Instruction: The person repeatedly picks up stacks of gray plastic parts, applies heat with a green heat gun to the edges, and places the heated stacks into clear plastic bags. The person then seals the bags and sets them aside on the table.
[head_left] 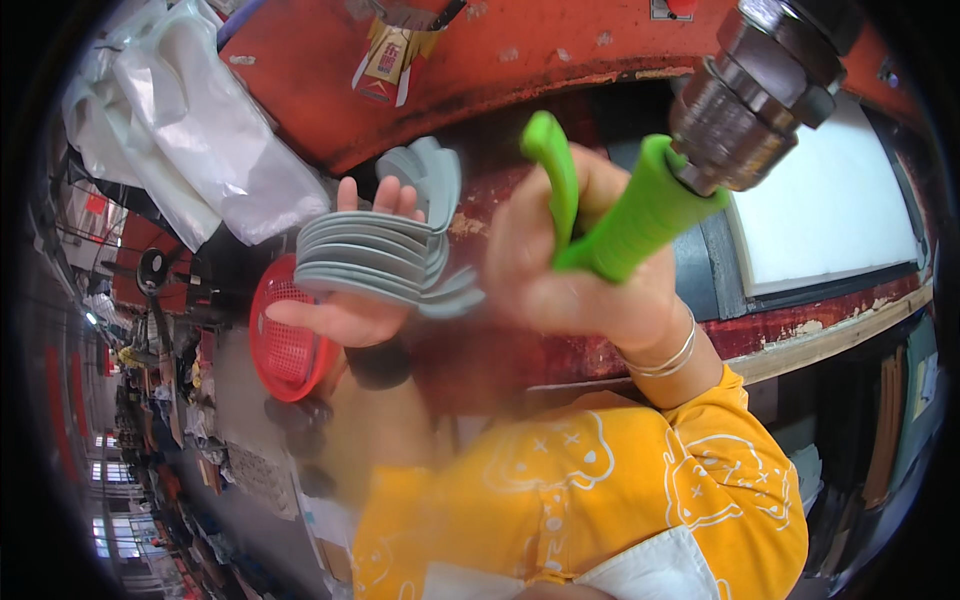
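Note:
In my left hand point(350, 315), palm up with fingers and thumb stretched out, lies a neat stack of grey curved plastic pieces point(360, 250). Their narrower ends fan out to the right. More grey pieces point(425, 175) of the same kind lie just beyond my fingertips. My right hand point(570, 270), blurred by motion, is closed around a green-handled tool point(635, 220) with a separate green lever point(552, 165). A metal hex fitting point(740, 115) joins the upper end of the handle, close to the camera. The tool's far end is hidden by my hand.
A red plastic basket point(285, 350) is left of my left hand. White plastic bags point(190, 120) lie at the far left. On the orange-red surface point(300, 70) rests a small opened carton point(385, 60). A white board point(820, 210) is at the right, by a wooden edge point(830, 340).

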